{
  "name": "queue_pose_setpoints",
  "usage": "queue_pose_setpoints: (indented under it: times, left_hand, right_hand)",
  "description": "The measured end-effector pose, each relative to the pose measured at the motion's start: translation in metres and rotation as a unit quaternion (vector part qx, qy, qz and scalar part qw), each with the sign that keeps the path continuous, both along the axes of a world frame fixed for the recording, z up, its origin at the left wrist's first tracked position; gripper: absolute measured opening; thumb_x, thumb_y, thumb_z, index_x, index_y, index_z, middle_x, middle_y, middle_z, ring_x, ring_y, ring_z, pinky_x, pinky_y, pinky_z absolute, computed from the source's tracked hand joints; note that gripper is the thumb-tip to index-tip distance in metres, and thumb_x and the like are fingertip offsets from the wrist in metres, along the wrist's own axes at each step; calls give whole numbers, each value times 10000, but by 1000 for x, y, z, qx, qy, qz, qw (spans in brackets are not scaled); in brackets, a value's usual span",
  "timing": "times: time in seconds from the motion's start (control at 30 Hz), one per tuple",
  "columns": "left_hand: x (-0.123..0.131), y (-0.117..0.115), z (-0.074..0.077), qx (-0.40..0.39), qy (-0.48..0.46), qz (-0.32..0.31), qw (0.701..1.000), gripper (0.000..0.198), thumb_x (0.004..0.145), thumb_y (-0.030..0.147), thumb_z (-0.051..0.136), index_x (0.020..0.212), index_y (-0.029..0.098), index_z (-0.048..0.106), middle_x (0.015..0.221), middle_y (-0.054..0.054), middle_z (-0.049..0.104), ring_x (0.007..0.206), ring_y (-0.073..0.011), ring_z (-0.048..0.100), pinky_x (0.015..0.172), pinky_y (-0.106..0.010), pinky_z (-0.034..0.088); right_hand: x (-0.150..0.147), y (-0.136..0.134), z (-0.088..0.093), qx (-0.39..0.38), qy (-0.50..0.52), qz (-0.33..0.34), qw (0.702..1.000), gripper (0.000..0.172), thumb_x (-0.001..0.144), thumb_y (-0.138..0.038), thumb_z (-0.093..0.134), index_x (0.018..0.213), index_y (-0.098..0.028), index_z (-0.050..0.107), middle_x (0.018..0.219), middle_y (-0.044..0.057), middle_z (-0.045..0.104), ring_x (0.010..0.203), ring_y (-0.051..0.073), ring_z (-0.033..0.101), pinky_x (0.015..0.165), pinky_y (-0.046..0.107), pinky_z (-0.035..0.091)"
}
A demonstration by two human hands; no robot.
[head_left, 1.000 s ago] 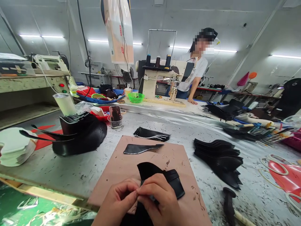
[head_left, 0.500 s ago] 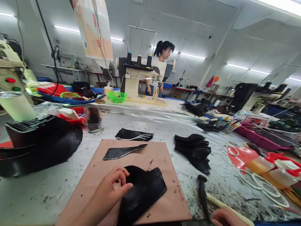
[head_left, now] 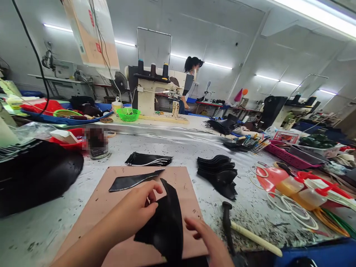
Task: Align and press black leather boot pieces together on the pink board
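My left hand (head_left: 148, 204) has its thumb and fingers closed at the upper left edge of a black leather piece (head_left: 168, 222). The piece is tilted over a pinkish-brown board (head_left: 97, 207), its pointed end upward. My fingers partly cover the edge. To the right of the leather, my right hand (head_left: 204, 235) is open, fingers apart, with nothing visible in it. A narrow black piece with a pale edge (head_left: 133, 182) lies at the far part of the board. Right of my right hand lies a hammer (head_left: 250, 235) with a dark head and pale handle.
Black cut pieces are stacked beyond the board (head_left: 148, 159), at its right (head_left: 218, 172) and at the left (head_left: 47, 174). Bottles of amber liquid (head_left: 289, 185) and white rings (head_left: 297, 211) lie right. A sewing machine (head_left: 148, 94) stands behind, with a person (head_left: 191, 81) beyond it.
The leather piece has been turned and raised at one end. My right hand has left the hammer area and moved left beside the leather. The view has shifted right.
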State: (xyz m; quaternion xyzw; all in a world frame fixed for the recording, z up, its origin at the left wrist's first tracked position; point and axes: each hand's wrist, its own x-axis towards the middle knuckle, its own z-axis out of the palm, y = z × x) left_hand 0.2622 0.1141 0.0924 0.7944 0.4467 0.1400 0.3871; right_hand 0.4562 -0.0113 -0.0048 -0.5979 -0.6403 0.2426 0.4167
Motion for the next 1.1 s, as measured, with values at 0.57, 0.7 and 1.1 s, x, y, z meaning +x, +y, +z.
queue_pose_setpoints:
  times: [0.57,0.7,1.1]
  left_hand:
    - [-28,-17,-78,192,162,-167,953,197,808,109,464,825,217,628,832,-27,664,793,-196,602,708,-300,452]
    - [-9,0,-76,204,184,-175,946,217,854,113,423,870,207,618,921,-46,654,904,-228,578,807,-367,430]
    - [-1,21,-91,153,151,-207,954,155,788,118,571,828,250,641,872,15,643,844,-175,597,783,-311,417]
  right_hand:
    - [106,-9,-44,-173,-125,-271,939,338,838,-521,413,762,-222,552,650,59,647,616,267,633,574,365,492]
    - [164,-48,-78,-51,-345,-277,895,273,832,-190,322,975,-167,553,988,169,670,914,302,643,763,417,501]
    - [103,10,-15,-150,-441,-176,867,202,815,-306,465,810,-237,655,699,47,699,603,228,654,484,270,427]
